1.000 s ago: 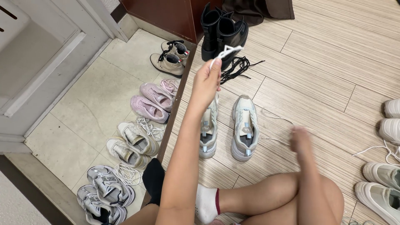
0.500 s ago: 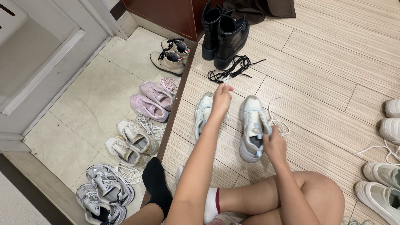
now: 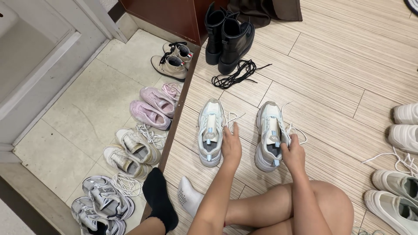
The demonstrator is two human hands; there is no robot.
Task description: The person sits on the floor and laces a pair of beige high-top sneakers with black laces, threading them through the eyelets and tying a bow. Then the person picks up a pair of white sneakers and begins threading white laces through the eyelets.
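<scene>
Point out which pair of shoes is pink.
The pink pair on the tiled entry floor, between the beige lace-up pair and the cream sneakers; no other pair is pink.

Black boots (image 3: 228,37) stand ahead of me with loose black laces (image 3: 237,74) beside them. Pink sneakers (image 3: 154,106), beige boots (image 3: 172,61) and silver trainers (image 3: 102,204) line the tiled entry (image 3: 78,113).

sixteen shoes (image 3: 210,138) — two loose laces (image 3: 237,74)
</scene>
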